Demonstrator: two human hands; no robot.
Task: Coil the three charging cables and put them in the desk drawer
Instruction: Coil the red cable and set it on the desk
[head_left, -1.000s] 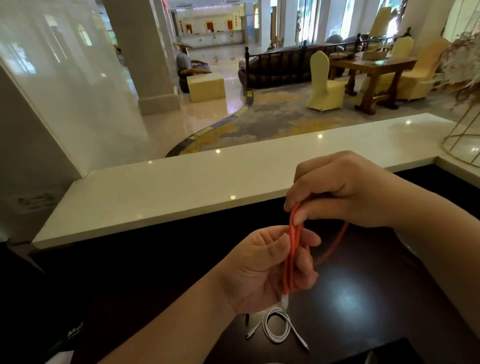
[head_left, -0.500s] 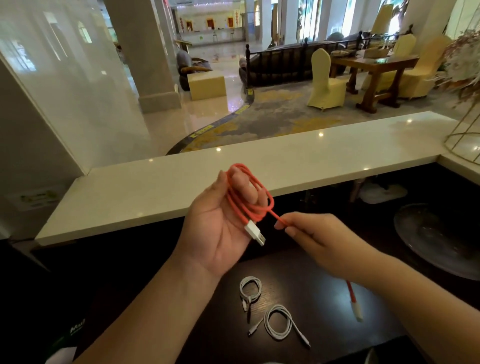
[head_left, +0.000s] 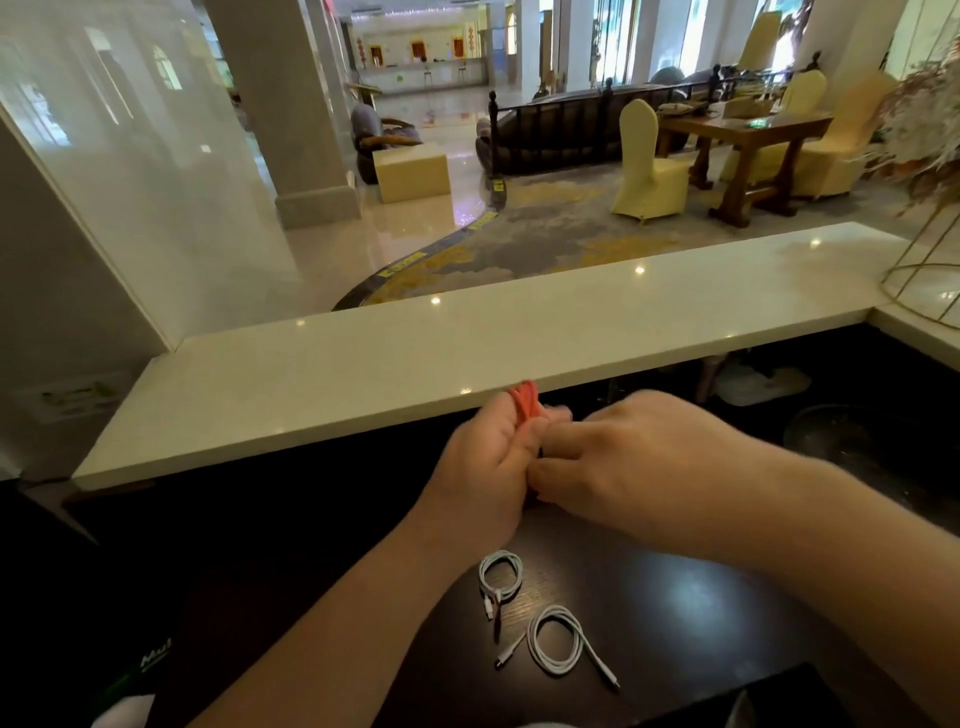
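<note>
Red cable (head_left: 524, 397) bunched in left hand (head_left: 483, 462), fingers curled round it, above dark desk (head_left: 675, 613). Right hand (head_left: 618, 457) pressed against it, fingers curled at the bundle; exact grip hidden. Two white coiled cables (head_left: 500, 577) (head_left: 556, 642) lying below on desk, near each other. Partial white lettering "Mu" (head_left: 155, 656) at lower left. White counter (head_left: 467, 353) beyond.

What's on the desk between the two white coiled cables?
Nothing: in the head view only bare dark desk separates the smaller white cable from the larger white cable.
</note>
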